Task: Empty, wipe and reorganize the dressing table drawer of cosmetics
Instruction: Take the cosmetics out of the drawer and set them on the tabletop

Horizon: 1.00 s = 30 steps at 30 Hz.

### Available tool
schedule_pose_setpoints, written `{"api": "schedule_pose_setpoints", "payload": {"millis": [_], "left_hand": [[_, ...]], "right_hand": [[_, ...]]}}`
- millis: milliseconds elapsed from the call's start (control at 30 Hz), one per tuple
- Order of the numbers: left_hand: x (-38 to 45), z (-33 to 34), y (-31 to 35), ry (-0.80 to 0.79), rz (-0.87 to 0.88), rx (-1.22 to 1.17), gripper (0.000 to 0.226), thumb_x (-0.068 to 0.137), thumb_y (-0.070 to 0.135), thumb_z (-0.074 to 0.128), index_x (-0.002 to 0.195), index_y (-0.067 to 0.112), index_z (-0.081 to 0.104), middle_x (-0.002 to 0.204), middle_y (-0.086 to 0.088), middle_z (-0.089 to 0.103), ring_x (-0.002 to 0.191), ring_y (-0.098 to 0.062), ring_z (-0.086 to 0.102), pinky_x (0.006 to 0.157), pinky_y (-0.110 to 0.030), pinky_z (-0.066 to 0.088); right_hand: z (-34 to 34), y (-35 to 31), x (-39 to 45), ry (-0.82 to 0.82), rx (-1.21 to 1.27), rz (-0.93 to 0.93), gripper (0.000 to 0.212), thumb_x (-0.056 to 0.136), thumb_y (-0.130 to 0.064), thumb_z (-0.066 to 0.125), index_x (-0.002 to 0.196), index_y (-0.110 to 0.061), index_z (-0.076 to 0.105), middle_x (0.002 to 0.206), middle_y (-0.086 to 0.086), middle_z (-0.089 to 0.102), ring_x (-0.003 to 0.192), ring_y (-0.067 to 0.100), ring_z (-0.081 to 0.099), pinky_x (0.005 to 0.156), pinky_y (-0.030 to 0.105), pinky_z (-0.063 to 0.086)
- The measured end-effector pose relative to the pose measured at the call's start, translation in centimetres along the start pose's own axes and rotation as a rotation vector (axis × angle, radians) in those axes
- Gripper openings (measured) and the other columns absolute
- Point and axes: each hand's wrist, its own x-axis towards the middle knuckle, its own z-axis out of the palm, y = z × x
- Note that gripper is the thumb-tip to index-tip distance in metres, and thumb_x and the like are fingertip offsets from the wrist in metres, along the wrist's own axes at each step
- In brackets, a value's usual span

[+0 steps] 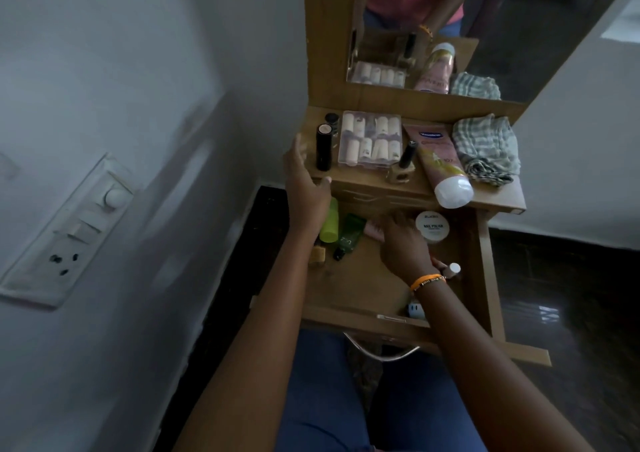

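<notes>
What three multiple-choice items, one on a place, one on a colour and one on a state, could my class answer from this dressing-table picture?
1. Where does the checked cloth lie?
A. in the drawer
B. on the tabletop, right end
C. on the floor

2. What colour is the cap of the pink lotion tube?
A. white
B. black
C. green

3. How is the drawer?
A. shut
B. pulled out and emptied
C. pulled out, with items still inside

Answers:
1 B: the cloth sits bunched on the tabletop beside the tube.
2 A: the cap at the tube's near end is white.
3 C: a green bottle and a nail polish remover tub lie inside, and the right hand reaches in.
</notes>
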Motion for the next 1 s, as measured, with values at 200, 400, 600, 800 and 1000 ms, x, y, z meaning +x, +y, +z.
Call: {"api": "schedule_pose_setpoints", "payload": {"millis": [200, 400, 600, 800, 1000], "left_hand": [[-5.0, 0.4, -0.4, 0.22, 0.018, 0.001, 0.061, 0.085, 0.003, 0.058, 0.14, 0.017, 0.033, 0.102, 0.0, 0.048, 0.085, -0.015, 0.054, 0.073, -0.021, 0.05], [-7.5, 1.0, -1.7, 0.064, -0.042, 0.025, 0.054, 0.088, 0.001, 0.053, 0.137, 0.017, 0.038, 0.09, 0.009, 0.048, 0.077, -0.001, 0.051, 0.068, -0.011, 0.044], [-8.0, 2.7, -0.7, 0.008, -0.03, -0.001, 0.042, 0.089, 0.004, 0.053, 0.128, 0.018, 0.045, 0.107, -0.002, 0.056, 0.093, -0.01, 0.055, 0.071, -0.016, 0.044], [-8.0, 3.1, -1.6, 0.047, 0.023, -0.031, 0.034, 0.083, -0.004, 0.052, 0.114, 0.008, 0.056, 0.091, -0.002, 0.057, 0.086, -0.011, 0.055, 0.07, -0.011, 0.041], [-7.9, 2.9, -1.1, 0.028, -0.132, -0.073, 0.042, 0.085, -0.002, 0.052, 0.123, 0.014, 0.052, 0.095, -0.003, 0.056, 0.098, -0.015, 0.056, 0.077, -0.02, 0.047]], "right_hand": [[0.7, 0.3, 0.2, -0.128, -0.183, 0.007, 0.049, 0.086, -0.005, 0.046, 0.135, -0.013, 0.038, 0.135, 0.013, 0.044, 0.127, 0.037, 0.035, 0.103, 0.044, 0.031], [0.0, 0.1, -0.3, -0.084, -0.082, -0.048, 0.046, 0.088, -0.003, 0.041, 0.132, -0.014, 0.04, 0.134, 0.013, 0.046, 0.126, 0.035, 0.036, 0.103, 0.047, 0.029], [-3.1, -0.6, -2.7, 0.168, 0.424, -0.214, 0.032, 0.095, -0.021, 0.045, 0.126, -0.014, 0.04, 0.112, 0.012, 0.062, 0.094, 0.03, 0.063, 0.071, 0.048, 0.052], [-7.7, -3.9, -1.6, 0.34, 0.566, -0.215, 0.028, 0.094, -0.014, 0.044, 0.119, -0.004, 0.039, 0.115, 0.018, 0.049, 0.087, 0.023, 0.049, 0.056, 0.026, 0.035], [-8.6, -7.3, 2.0, 0.398, 0.17, -0.226, 0.049, 0.083, 0.009, 0.038, 0.131, 0.001, 0.037, 0.14, 0.022, 0.031, 0.128, 0.036, 0.032, 0.103, 0.043, 0.032]]}}
